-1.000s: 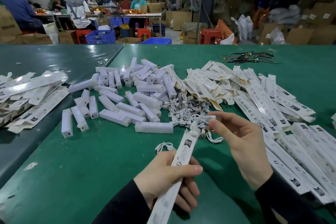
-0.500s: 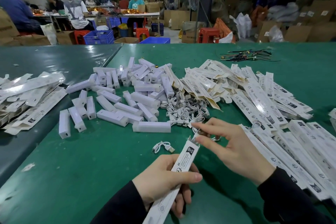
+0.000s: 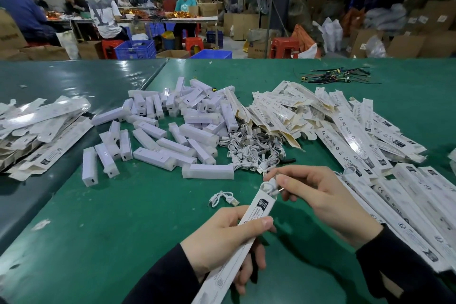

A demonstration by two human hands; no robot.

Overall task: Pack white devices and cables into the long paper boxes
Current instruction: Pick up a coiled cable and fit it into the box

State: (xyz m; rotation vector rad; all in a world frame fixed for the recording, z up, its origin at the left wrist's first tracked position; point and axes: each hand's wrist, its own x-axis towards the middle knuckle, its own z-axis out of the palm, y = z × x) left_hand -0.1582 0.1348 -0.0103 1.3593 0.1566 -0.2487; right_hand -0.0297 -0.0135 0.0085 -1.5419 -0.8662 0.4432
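White paper box (image 3: 249, 227) slants from 7 to 1 o'clock, left hand (image 3: 222, 237) wrapped round its middle. Right hand (image 3: 318, 195) pinches a coiled cable (image 3: 269, 186) at the mouth. The loops could snag the rim, or the thin box could buckle under a squeeze.

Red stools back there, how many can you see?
3: one red stool beside the blue crate, one under the far table, one by the cardboard boxes. More may hide behind people.

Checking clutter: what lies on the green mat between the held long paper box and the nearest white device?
In the head view, one loose coiled white cable; otherwise bare green mat.
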